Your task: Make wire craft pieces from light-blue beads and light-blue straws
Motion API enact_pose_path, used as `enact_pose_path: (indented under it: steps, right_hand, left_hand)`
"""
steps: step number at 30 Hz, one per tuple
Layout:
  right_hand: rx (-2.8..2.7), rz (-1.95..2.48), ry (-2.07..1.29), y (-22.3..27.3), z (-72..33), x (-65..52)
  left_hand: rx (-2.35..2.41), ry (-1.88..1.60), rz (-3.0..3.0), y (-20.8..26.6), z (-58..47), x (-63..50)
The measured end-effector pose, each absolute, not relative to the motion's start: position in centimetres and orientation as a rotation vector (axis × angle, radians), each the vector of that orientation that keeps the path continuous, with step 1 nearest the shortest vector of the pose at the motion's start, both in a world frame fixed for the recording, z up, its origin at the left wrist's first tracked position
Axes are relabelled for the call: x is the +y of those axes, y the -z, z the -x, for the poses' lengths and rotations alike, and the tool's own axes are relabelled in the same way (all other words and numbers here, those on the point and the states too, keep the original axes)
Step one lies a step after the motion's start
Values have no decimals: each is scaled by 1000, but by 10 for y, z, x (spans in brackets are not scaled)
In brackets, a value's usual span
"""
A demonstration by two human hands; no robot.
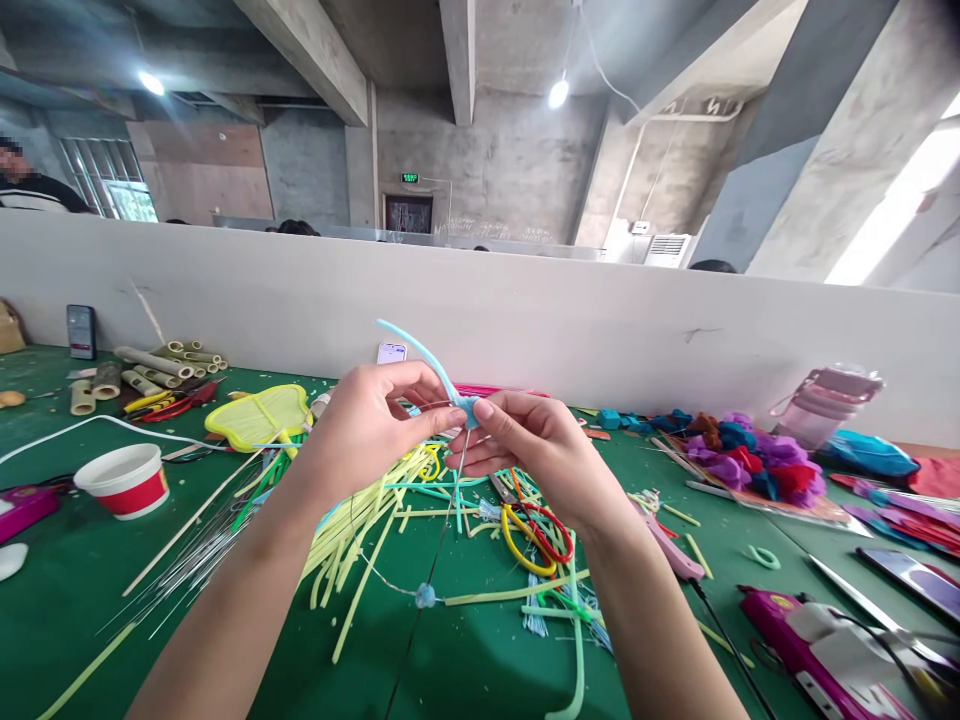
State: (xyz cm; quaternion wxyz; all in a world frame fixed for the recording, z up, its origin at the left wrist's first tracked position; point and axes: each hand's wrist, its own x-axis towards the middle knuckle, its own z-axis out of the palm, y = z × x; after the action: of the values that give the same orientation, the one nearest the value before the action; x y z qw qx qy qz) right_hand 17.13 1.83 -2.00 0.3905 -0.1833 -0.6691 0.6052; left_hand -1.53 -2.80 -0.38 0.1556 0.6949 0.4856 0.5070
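Observation:
My left hand [394,415] is closed in a pinch on a light blue pipe cleaner [420,350], whose free end curves up and left. My right hand [529,430] pinches the wound blue end [468,408] of the same piece, close to the left fingertips. A thin wire [460,480] hangs from this spot between the hands. Below them, a small pale blue ball [425,596] on a wire rests on the table. Fingers partly cover the wound end.
Yellow-green pipe cleaners [375,510] and scissors with red and yellow handles [536,535] lie beneath my hands. At left stand a paper cup [127,480] and bamboo pieces [176,365]. A pink glue gun [671,545], power strip [817,640] and bottle [829,405] are at right.

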Motion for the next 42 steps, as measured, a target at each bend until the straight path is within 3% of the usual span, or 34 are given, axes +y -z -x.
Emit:
enact_pose_path:
  steps: [11,30,37,42]
  right_hand:
    - [-1690,543,-1457,16,-171,14]
    - [-1706,561,-1425,18,-169,19]
    - [-1670,582,-1479,17,-168,16]
    - [-1685,575,-1513,15,-173,18]
  left_hand:
    - [1267,-1473,-1942,4,20,-31]
    - [1507,-1479,-2096,2,12,-34]
    - [1447,-1631,-2535,8,12,-33]
    - [1416,-1443,-2495,1,25,-39]
